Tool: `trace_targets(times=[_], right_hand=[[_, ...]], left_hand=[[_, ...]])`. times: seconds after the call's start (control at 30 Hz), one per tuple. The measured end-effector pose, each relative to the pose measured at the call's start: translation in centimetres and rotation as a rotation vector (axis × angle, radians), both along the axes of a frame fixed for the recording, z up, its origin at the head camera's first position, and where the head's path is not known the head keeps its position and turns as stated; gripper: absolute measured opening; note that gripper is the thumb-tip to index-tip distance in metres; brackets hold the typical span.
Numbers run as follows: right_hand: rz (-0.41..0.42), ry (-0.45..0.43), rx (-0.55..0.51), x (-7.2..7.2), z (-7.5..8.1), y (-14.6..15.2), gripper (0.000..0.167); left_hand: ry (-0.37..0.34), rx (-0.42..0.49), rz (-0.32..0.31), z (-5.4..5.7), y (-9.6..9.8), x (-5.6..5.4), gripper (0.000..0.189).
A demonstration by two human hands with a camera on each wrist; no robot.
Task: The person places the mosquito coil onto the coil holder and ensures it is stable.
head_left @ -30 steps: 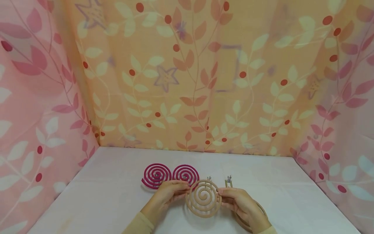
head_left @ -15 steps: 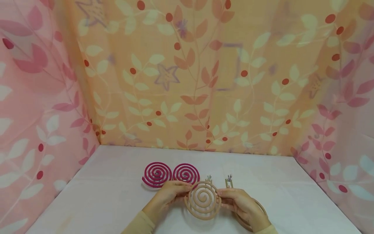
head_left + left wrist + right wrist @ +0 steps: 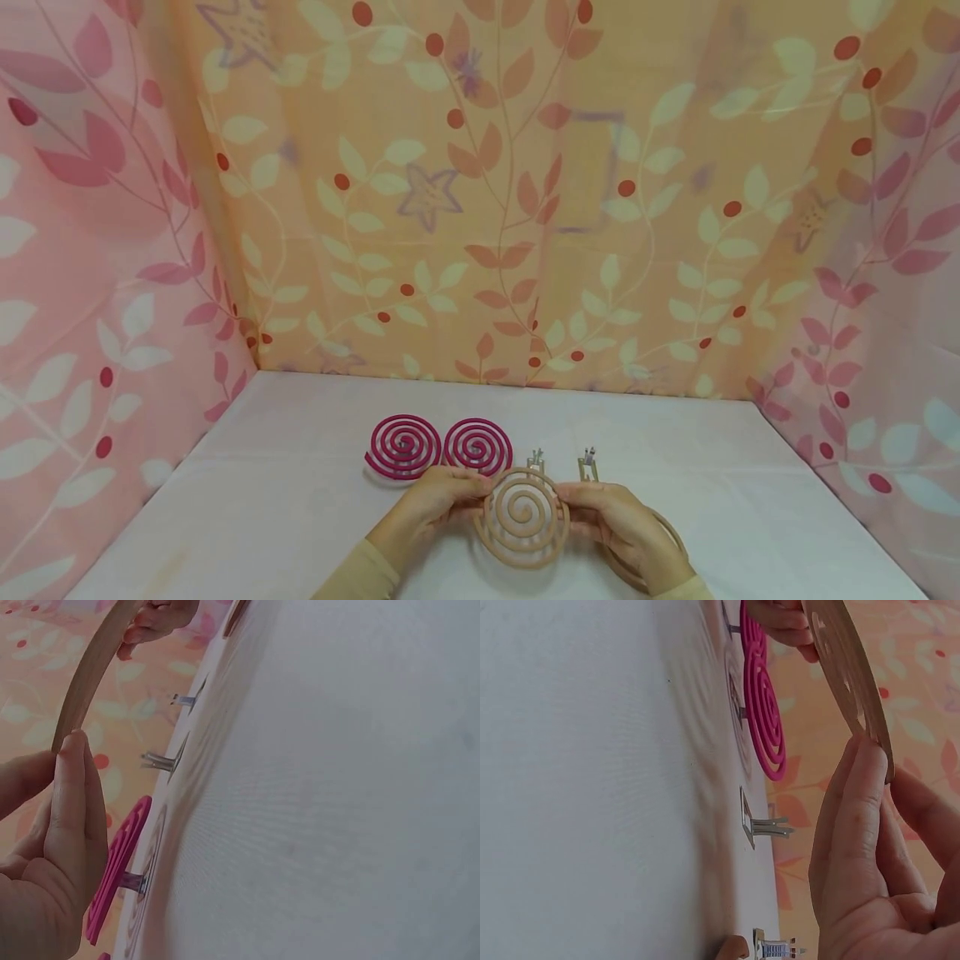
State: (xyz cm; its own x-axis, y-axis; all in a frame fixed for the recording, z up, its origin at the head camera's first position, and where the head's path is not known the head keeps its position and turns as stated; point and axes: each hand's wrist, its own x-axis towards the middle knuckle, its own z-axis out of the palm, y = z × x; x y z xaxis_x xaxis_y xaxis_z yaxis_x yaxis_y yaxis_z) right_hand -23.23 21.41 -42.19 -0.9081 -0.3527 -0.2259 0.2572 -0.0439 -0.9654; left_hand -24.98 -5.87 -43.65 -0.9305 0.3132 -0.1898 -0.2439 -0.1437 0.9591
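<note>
Both hands hold up a flat tan mosquito coil [image 3: 522,513] in front of the body, above the white table. My left hand [image 3: 444,497] pinches its left edge between thumb and fingers, and my right hand [image 3: 615,515] pinches the right edge. Seen edge-on in the left wrist view, the coil [image 3: 94,671] is a thin curved strip between thumb and fingertips. The right wrist view shows the coil [image 3: 851,675] tilted, with gaps between its rings. Behind the coil stands a small metal stand [image 3: 536,463] with upright prongs; another metal stand [image 3: 588,464] is beyond the right hand.
Two magenta coils, a left one [image 3: 403,446] and a right one [image 3: 477,450], sit raised on metal stands behind the left hand. A second tan coil [image 3: 621,572] lies on the table, partly hidden under the right hand. Patterned cloth [image 3: 510,208] encloses the table's back and sides.
The held coil has dropped slightly and tilted a little between the fingers, showing more of the stand behind it. Both hands stay nearly in place.
</note>
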Motion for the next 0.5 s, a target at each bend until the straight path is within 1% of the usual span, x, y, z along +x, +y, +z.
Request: trace_targets(times=[0.13, 0.23, 0.37, 0.5], right_hand=[[-0.006, -0.005, -0.077, 0.07, -0.01, 0.15, 0.031], [-0.001, -0.010, -0.112, 0.07, -0.14, 0.15, 0.031], [0.008, -0.011, -0.099, 0.05, -0.33, -0.11, 0.029], [-0.005, -0.023, -0.087, 0.14, -0.48, -0.35, 0.025]], left_hand=[[0.012, 0.017, 0.066, -0.13, 0.16, -0.01, 0.022], [0.013, 0.044, 0.119, -0.30, 0.29, 0.07, 0.023], [0.003, 0.078, 0.181, -0.54, 0.54, 0.25, 0.025], [-0.015, 0.104, 0.221, -0.74, 0.91, 0.40, 0.028]])
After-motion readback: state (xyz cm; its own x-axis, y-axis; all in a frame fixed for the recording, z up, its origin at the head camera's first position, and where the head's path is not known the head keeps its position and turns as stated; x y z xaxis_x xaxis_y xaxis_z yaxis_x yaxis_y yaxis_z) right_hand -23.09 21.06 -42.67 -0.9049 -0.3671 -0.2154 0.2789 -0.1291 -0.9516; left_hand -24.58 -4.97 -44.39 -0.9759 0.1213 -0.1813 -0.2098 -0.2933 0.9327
